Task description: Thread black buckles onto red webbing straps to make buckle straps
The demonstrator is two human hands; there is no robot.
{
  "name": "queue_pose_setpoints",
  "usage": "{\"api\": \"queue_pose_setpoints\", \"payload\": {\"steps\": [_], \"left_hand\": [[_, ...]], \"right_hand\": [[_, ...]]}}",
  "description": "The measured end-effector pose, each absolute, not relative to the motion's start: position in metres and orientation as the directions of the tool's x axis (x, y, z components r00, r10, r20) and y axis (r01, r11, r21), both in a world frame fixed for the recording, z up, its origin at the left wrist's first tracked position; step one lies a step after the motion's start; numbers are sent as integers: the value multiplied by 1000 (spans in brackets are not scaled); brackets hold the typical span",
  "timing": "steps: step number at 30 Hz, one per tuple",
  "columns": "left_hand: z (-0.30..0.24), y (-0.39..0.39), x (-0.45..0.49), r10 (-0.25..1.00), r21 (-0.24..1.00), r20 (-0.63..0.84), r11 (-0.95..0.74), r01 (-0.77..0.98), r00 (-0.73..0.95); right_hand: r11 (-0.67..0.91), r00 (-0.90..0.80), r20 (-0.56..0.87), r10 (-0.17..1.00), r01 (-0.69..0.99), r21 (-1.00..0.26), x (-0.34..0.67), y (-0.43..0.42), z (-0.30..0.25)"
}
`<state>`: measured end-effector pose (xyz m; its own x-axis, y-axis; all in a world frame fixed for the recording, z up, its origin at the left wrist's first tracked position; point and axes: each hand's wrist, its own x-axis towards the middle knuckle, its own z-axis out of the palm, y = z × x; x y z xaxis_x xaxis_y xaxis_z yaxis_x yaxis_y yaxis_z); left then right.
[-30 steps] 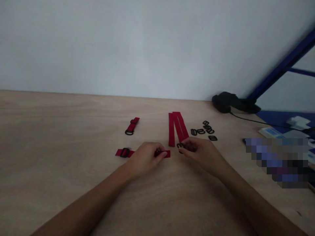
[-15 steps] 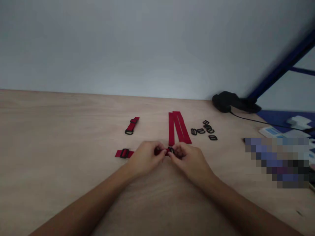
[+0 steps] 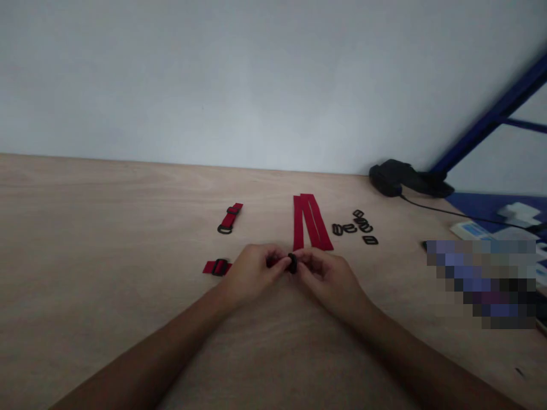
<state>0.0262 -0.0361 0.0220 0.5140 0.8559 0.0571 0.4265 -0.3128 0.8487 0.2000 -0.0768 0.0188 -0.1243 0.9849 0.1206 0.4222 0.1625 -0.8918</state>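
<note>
My left hand (image 3: 250, 273) is closed in a pinch on a red webbing strap (image 3: 208, 267). One end of that strap sticks out to the left, threaded through a black slider buckle (image 3: 220, 267). Between the fingertips of both hands stands a black D-ring (image 3: 293, 263), seen nearly edge-on. My right hand (image 3: 333, 272) pinches this ring from the right. The fingers hide how the strap meets the ring. Farther off to the left lies another red strap (image 3: 231, 218) bearing a black slider and a black D-ring.
Flat red straps (image 3: 317, 225) lie just beyond my right hand. Several loose black rings and sliders (image 3: 370, 240) rest to their right. At the back right are a black object (image 3: 391, 177) with a cable and the wall. A blurred-out patch (image 3: 482, 282) covers things at the right.
The black ring has turned to nearly edge-on and sits slightly farther left between my fingertips. The strap's slider end has shifted a little to the right.
</note>
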Motion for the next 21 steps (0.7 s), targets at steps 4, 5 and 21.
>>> {"api": "queue_pose_setpoints", "payload": {"steps": [4, 5, 21], "left_hand": [[21, -35, 26, 831, 857, 66, -331, 396, 553], [20, -35, 26, 822, 861, 65, -332, 385, 565], [23, -33, 24, 626, 663, 255, -668, 338, 737]], "right_hand": [[121, -79, 99, 992, 358, -926, 202, -72, 17], [106, -74, 85, 994, 358, -928, 203, -71, 16], [-107, -84, -145, 986, 353, -929, 205, -71, 21]]}}
